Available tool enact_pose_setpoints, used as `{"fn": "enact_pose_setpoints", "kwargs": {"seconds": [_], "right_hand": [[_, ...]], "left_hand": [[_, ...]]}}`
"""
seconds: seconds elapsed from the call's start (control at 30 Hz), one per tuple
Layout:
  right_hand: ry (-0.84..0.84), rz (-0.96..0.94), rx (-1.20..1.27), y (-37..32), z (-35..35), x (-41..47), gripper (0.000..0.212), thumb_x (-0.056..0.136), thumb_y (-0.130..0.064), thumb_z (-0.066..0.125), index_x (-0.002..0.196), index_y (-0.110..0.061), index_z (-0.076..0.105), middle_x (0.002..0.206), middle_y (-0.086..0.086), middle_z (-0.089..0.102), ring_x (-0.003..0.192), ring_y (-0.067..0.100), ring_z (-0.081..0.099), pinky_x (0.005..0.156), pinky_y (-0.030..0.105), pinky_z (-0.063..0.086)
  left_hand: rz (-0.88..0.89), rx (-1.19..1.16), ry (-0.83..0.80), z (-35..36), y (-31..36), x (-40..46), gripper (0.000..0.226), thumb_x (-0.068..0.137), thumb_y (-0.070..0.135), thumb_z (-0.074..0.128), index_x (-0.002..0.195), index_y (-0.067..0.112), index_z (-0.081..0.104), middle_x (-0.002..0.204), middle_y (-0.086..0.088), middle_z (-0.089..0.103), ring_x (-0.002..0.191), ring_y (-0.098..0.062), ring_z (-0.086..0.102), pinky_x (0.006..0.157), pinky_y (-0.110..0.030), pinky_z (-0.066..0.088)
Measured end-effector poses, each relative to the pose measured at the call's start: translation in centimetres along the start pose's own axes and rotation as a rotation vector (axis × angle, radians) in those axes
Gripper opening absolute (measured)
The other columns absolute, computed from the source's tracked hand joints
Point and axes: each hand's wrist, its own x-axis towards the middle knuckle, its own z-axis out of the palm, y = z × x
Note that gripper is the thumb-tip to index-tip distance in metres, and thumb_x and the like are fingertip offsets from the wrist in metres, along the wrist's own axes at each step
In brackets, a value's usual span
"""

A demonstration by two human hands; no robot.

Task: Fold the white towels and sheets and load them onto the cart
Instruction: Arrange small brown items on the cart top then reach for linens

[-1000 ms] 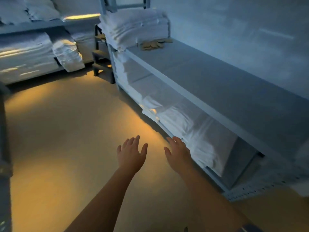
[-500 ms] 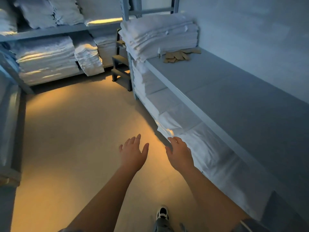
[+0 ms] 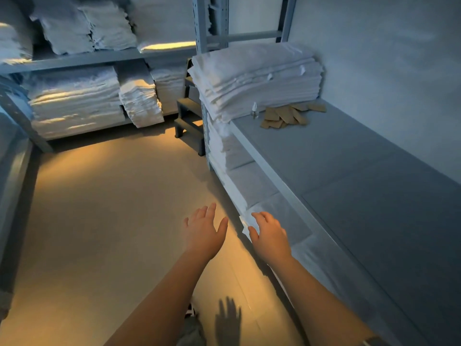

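Shelved linen (image 3: 257,78) surrounds empty hands (image 3: 204,231) (both spread).

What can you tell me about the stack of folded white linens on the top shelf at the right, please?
The stack of folded white linens is tall, made of many thin, flat-folded layers of what looks like sheet fabric, its edges roughly aligned. It sits at the far end of the grey shelf, against the wall. A small bottle and brown card pieces lie at its foot. Neither hand touches it.
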Motion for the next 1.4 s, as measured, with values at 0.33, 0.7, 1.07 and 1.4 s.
{"fn": "enact_pose_setpoints", "kwargs": {"seconds": [0.33, 0.7, 1.07, 1.4], "right_hand": [[0.050, 0.108, 0.038, -6.3, 1.9, 17.9, 0.044, 0.099, -0.037, 0.041, 0.141, -0.023, 0.039, 0.147, -0.003, 0.036, 0.133, 0.019, 0.035, 0.108, 0.039, 0.031], [0.155, 0.322, 0.060, -6.8, -0.9, 29.9, 0.046, 0.100, -0.035, 0.040, 0.144, -0.022, 0.035, 0.150, -0.002, 0.031, 0.137, 0.020, 0.029, 0.110, 0.039, 0.029], [0.229, 0.401, 0.018, 0.6, -4.6, 42.6, 0.044, 0.094, -0.029, 0.049, 0.137, -0.019, 0.044, 0.141, 0.004, 0.042, 0.125, 0.026, 0.042, 0.097, 0.036, 0.038], [0.239, 0.409, -0.088, 5.4, -7.8, 49.5, 0.044, 0.095, -0.032, 0.047, 0.134, -0.012, 0.044, 0.133, 0.008, 0.048, 0.117, 0.027, 0.047, 0.095, 0.038, 0.043]], "left_hand": [[0.129, -0.009, -0.060, -1.7, -4.7, 20.0, 0.061, 0.095, 0.058, 0.028, 0.149, 0.030, 0.025, 0.152, 0.001, 0.036, 0.139, -0.016, 0.031, 0.115, -0.042, 0.019], [0.380, -0.035, -0.136, -3.3, -0.6, 36.5, 0.061, 0.097, 0.055, 0.031, 0.151, 0.027, 0.022, 0.155, 0.000, 0.030, 0.144, -0.016, 0.021, 0.115, -0.044, 0.018], [0.470, -0.006, -0.166, -0.1, 7.3, 49.6, 0.062, 0.096, 0.055, 0.033, 0.149, 0.024, 0.028, 0.150, -0.003, 0.037, 0.138, -0.021, 0.031, 0.113, -0.045, 0.024], [0.440, -0.060, -0.191, 0.6, 12.7, 57.3, 0.068, 0.096, 0.058, 0.031, 0.152, 0.024, 0.015, 0.156, -0.003, 0.027, 0.143, -0.022, 0.024, 0.115, -0.041, 0.023]]}}
